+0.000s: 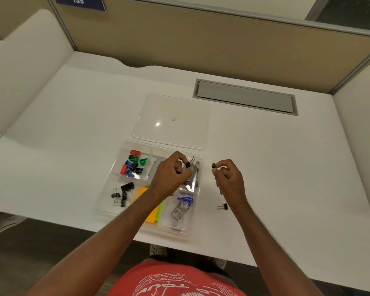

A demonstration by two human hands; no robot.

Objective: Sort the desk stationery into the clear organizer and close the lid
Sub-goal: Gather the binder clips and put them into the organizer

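I am sitting at an office cubicle. My white desk (73, 116) is closed in by a tan fabric partition (201, 45) at the back with a grey metal frame, and by white side panels (26, 67) left and right. A blue number plate (79, 2) reading 139 is fixed to the partition, marking this seat as one of many. A grey cable hatch (245, 96) is set flush into the desktop. Beneath the desk edge is dark floor (30, 253).
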